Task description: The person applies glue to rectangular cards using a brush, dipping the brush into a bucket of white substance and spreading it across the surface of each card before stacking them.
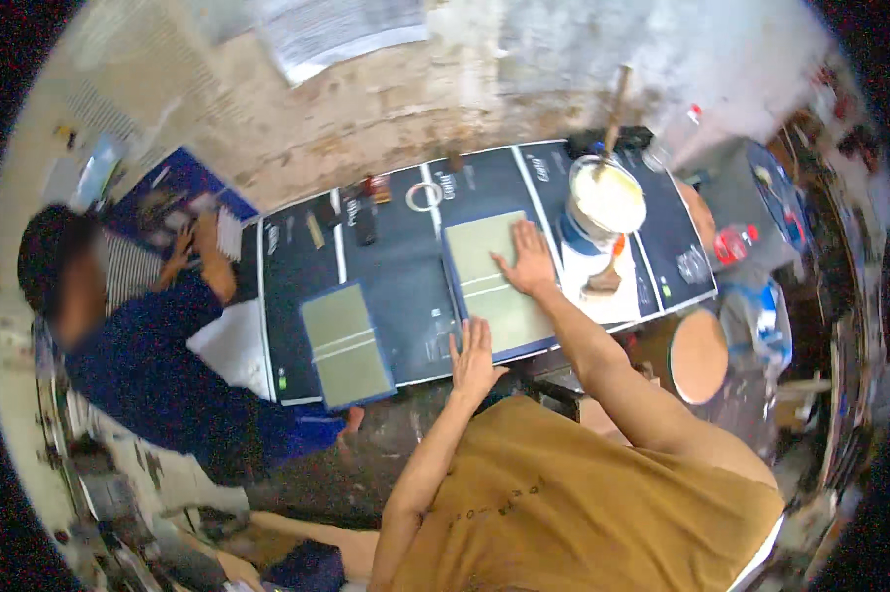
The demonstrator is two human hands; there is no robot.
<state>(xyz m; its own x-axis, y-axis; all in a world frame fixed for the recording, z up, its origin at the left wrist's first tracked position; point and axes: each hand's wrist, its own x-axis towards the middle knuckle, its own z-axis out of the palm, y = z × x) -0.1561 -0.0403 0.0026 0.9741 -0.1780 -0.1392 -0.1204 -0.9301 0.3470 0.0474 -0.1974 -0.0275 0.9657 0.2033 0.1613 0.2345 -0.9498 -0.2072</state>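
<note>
Risk of skewed olive panel [507, 308] from uneven pushing, with right grip [531, 260] spread flat on it and left grip [476, 365] spread at its near-left corner, pinching nothing.

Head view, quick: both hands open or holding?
Left hand: open, at the near left corner of the larger blue-edged panel.
Right hand: open, resting on that panel.
</note>
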